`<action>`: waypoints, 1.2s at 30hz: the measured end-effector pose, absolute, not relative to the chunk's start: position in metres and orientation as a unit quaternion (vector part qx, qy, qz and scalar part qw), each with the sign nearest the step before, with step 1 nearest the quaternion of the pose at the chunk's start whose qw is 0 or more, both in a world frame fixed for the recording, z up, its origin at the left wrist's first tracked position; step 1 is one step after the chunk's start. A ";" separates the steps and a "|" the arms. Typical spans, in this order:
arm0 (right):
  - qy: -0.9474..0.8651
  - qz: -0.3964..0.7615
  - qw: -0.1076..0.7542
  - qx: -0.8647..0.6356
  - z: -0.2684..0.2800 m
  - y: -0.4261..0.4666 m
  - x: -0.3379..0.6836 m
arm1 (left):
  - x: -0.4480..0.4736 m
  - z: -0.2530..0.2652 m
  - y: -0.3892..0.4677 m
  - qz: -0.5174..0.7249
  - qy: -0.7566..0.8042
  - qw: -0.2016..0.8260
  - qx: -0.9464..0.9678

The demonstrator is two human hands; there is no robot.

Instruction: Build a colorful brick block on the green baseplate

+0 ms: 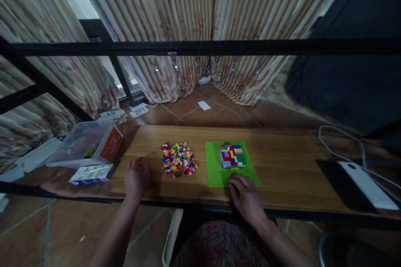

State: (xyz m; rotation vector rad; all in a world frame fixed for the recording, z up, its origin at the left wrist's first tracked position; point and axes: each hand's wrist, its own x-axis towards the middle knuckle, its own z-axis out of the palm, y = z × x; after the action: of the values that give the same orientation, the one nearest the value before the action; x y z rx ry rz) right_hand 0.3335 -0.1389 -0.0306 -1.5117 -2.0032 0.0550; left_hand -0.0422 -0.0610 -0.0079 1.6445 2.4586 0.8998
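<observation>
Resting on the wooden table, my left hand (137, 176) is just left of a loose pile of small coloured toy bricks (179, 160). Its fingers are curled closed, and whatever may be inside them is hidden. My right hand (246, 196) lies at the front edge of a green baseplate (216, 177), fingers bent inward; I cannot see whether a brick is in them. On the baseplate, just beyond this hand, stands a low block built of bricks (231, 156) in red, blue, yellow, white and green.
The wooden table (288, 162) has a black-and-white device (368, 183) with a white cable at its right end. Left of it are a clear plastic bin (81, 142) and a small box (92, 174). A black rail (200, 47) crosses before the curtains (175, 8).
</observation>
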 end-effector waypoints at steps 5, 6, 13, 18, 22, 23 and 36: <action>-0.796 0.073 0.281 -0.530 -0.023 -0.137 0.300 | -0.054 -0.018 -0.043 0.255 0.765 -0.041 0.590; -0.801 0.081 0.275 -0.526 -0.023 -0.135 0.294 | -0.053 -0.020 -0.040 0.243 0.761 -0.044 0.600; -0.793 0.082 0.275 -0.538 -0.032 -0.121 0.281 | -0.048 -0.030 -0.035 0.221 0.762 -0.049 0.607; -0.791 0.062 0.279 -0.541 -0.031 -0.114 0.275 | -0.047 -0.031 -0.036 0.228 0.766 -0.040 0.600; -0.805 0.057 0.293 -0.512 -0.026 -0.114 0.256 | -0.046 -0.032 -0.036 0.235 0.771 -0.036 0.591; -0.813 0.067 0.292 -0.499 -0.024 -0.113 0.248 | -0.046 -0.032 -0.036 0.237 0.772 -0.035 0.589; -0.861 0.089 0.245 -0.437 -0.016 -0.074 0.169 | -0.044 -0.029 -0.039 0.238 0.776 -0.031 0.584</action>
State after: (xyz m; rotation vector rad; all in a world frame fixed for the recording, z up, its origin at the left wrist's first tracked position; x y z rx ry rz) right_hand 0.1689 -0.0737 -0.0162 -1.1925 -2.3493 0.2428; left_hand -0.0438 -0.0391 -0.0293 1.8710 2.4873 0.7627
